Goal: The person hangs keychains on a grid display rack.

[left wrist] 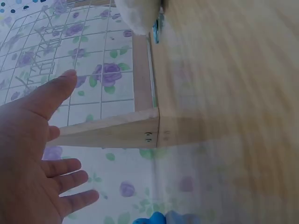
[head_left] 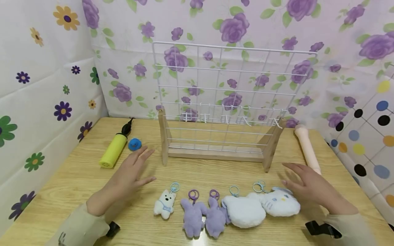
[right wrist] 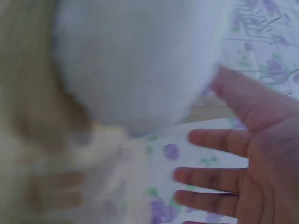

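My left hand hovers over the table's left side, fingers spread and holding nothing. Closest to it are a white bear keychain and a small blue duck. Two purple plush keychains lie in the middle, side by side. To their right are a white plush keychain and a white cat-faced plush keychain, partly overlapping. Just right of the cat plush, my right hand is held with straight fingers, empty. In the right wrist view a blurred white plush fills the upper middle.
Behind the plushes stands a white wire grid rack on a wooden base, with several white hooks on its lower part. A yellow hand pump lies at left, a pale pink cylindrical object at right. Patterned cloth surrounds the table.
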A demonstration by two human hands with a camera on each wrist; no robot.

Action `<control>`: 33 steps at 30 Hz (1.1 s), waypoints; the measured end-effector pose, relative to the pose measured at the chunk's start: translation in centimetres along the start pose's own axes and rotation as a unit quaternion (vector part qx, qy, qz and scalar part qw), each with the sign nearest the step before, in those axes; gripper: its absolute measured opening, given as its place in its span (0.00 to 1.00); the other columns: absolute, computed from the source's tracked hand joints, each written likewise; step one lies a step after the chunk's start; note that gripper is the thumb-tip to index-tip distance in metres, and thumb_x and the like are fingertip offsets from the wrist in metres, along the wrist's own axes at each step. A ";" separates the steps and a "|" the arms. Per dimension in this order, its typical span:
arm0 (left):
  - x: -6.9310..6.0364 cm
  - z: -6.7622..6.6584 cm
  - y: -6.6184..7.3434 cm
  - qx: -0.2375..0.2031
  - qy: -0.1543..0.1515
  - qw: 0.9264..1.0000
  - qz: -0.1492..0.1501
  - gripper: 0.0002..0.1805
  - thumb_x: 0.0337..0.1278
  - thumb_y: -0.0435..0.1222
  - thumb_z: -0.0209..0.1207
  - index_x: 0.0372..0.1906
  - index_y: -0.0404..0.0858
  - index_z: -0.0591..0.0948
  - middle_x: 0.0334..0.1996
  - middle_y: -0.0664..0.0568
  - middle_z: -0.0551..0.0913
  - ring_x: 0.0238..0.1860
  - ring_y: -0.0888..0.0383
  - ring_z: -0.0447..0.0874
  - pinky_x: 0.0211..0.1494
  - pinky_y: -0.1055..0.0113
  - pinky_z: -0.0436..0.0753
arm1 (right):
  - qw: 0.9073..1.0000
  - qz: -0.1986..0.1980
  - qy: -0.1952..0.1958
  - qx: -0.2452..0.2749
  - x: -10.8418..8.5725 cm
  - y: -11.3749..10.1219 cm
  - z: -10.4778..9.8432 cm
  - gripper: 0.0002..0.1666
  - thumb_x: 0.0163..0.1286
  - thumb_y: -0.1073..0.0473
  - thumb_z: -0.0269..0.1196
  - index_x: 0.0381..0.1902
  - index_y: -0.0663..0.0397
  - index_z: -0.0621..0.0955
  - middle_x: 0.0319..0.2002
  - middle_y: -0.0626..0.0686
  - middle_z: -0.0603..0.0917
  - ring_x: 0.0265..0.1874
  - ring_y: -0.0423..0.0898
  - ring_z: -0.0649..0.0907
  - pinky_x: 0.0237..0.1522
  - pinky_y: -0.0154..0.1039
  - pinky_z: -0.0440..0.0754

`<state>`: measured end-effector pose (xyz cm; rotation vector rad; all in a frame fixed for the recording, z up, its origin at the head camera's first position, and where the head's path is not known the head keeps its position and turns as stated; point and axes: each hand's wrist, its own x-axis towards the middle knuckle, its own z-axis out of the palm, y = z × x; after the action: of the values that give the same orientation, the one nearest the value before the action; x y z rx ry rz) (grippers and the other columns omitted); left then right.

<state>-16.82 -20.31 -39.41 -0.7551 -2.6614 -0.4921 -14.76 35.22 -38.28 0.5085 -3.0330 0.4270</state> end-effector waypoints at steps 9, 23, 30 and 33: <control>2.2 0.4 0.1 -0.132 0.068 0.989 -0.023 0.44 0.44 0.32 0.72 0.68 0.33 0.64 0.58 0.38 0.73 0.53 0.45 0.75 0.46 0.56 0.82 | 1.000 0.002 -0.026 0.002 0.1 -1.6 -2.3 0.32 0.68 0.44 0.60 0.63 0.59 0.74 0.59 0.66 0.77 0.56 0.67 0.77 0.51 0.63 0.76; 4.8 2.4 -0.2 -0.338 0.095 0.928 -0.123 0.31 0.58 0.31 0.63 0.67 0.35 0.66 0.54 0.37 0.75 0.47 0.53 0.75 0.42 0.79 0.77 | 0.999 -0.025 0.019 0.038 0.9 -3.3 -2.3 0.26 0.65 0.53 0.65 0.58 0.59 0.76 0.45 0.56 0.84 0.42 0.49 0.83 0.38 0.40 0.81; 5.4 3.3 -0.2 -0.341 0.104 0.925 -0.127 0.28 0.58 0.31 0.63 0.64 0.35 0.69 0.52 0.40 0.76 0.46 0.51 0.75 0.42 0.79 0.77 | 0.996 -0.055 0.026 0.058 1.6 -3.7 -0.9 0.18 0.63 0.58 0.67 0.49 0.59 0.81 0.40 0.54 0.84 0.35 0.43 0.82 0.34 0.35 0.82; 5.5 3.6 -0.3 -0.342 0.110 0.925 -0.126 0.28 0.58 0.31 0.62 0.63 0.34 0.69 0.51 0.40 0.76 0.45 0.52 0.76 0.42 0.80 0.77 | 0.995 -0.068 0.025 0.069 1.7 -4.0 -0.3 0.15 0.61 0.60 0.68 0.46 0.58 0.82 0.38 0.52 0.84 0.34 0.40 0.80 0.33 0.33 0.81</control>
<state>-22.19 -16.60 -40.50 -0.4761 -2.3643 -1.5255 -15.11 31.11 -36.75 0.6964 -2.9118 0.6345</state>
